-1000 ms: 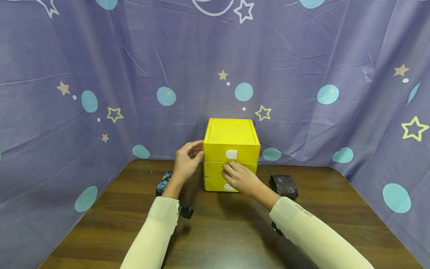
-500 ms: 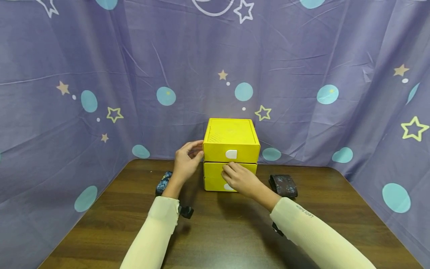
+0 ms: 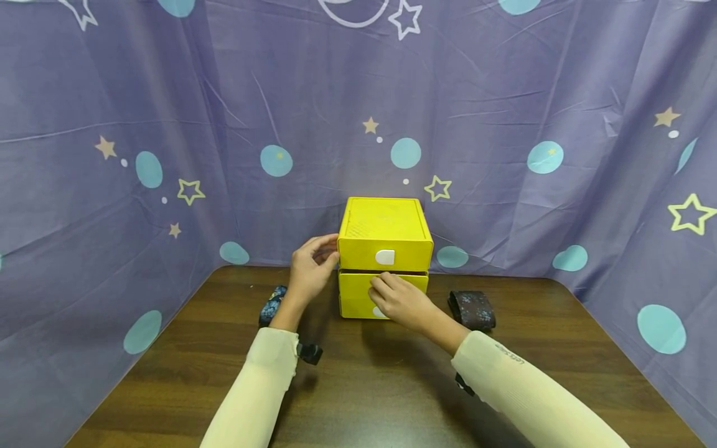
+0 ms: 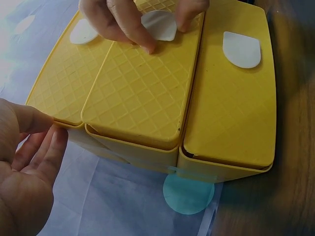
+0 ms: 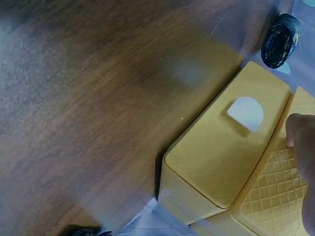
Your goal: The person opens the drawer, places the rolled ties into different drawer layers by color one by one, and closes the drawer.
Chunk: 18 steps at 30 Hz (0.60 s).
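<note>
Though loose (left hand (image 3: 310,274), against yellow cabinet (image 3: 386,219)), fingers (image 4: 127,20) tight around white tab (image 4: 161,24) (right hand (image 3: 400,302)).

"What's different now?"

"The middle drawer (image 3: 353,286) sits further out of the yellow drawer unit (image 3: 386,219) than a second ago."

"How does that show?"

"The dark strip along its top edge is wider, and its front now covers the seam above the bottom drawer (image 3: 355,308)."

"And the right hand (image 3: 402,302)?"

"It comes slightly nearer the person, along with the drawer."
</note>
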Motion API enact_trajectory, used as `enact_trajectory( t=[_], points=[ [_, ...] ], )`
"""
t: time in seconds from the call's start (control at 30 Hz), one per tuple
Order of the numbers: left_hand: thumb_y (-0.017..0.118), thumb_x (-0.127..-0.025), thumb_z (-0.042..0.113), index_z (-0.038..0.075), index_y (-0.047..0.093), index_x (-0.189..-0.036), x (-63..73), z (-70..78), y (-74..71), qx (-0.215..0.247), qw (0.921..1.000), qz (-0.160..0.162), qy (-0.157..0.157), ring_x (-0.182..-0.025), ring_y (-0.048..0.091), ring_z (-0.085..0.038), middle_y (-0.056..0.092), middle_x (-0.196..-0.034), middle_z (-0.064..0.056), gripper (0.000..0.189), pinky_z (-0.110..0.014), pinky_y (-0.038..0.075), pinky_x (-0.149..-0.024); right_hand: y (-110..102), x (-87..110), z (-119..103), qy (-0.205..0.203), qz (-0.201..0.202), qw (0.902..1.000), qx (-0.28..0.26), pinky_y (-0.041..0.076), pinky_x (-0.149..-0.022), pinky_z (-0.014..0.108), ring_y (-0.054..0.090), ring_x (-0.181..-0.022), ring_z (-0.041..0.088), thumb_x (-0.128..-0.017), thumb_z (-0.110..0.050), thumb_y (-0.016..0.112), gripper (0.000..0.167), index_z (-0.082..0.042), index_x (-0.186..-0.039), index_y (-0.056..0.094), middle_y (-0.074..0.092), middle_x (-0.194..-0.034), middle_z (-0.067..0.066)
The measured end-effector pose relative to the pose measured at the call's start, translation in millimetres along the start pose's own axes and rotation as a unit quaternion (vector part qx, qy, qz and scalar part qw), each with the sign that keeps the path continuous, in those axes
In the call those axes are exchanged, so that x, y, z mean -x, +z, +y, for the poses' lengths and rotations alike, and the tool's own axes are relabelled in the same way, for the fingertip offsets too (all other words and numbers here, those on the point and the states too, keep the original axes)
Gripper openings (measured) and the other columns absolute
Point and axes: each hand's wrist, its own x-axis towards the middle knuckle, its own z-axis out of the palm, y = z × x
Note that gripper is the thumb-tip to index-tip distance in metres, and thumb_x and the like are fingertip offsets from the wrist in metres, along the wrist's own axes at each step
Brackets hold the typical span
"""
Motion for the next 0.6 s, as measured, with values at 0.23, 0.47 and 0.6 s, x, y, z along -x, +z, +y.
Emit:
enact_trajectory(
  t=[0.23, 0.47, 0.6],
  points=[
    [0.066, -0.091, -0.015, -0.014, 0.065, -0.125, 4.4, 20.0, -1.5, -0.003, 0.9999, -0.007, 0.013, -0.106, 0.067, -0.043, 0.066, -0.117, -0.03, 0.034, -0.046, 0.058, -0.092, 0, 1.0, -2, -0.004, 0.008, 0.9999, -0.005, 0.054, -0.082, 0.031, 0.057, -0.095, 0.027, -0.11, 0.003, 0.02, 0.051, -0.002, -0.106, 0.07, 0.062, -0.109, 0.014],
    [0.066, -0.091, -0.014, -0.013, 0.065, -0.125, 5.1, 21.4, -1.6, -0.003, 0.9999, -0.007, 0.008, -0.107, 0.066, -0.043, 0.065, -0.117, -0.03, 0.034, -0.05, 0.057, -0.093, -4, 1.5, -4, -0.006, 0.005, 0.9999, -0.008, 0.055, -0.081, 0.031, 0.058, -0.096, 0.027, -0.11, 0.001, 0.028, 0.042, -0.002, -0.106, 0.07, 0.062, -0.11, 0.014],
    [0.066, -0.092, -0.014, -0.013, 0.065, -0.125, 3.6, 15.6, -0.7, -0.006, 0.9999, -0.008, 0.005, -0.107, 0.066, -0.043, 0.065, -0.117, -0.03, 0.034, -0.055, 0.055, -0.094, -5, 2.0, -5, -0.006, 0.006, 0.9999, -0.015, 0.056, -0.081, 0.032, 0.058, -0.096, 0.027, -0.11, 0.001, 0.025, 0.044, -0.002, -0.105, 0.069, 0.062, -0.111, 0.015]
  ],
)
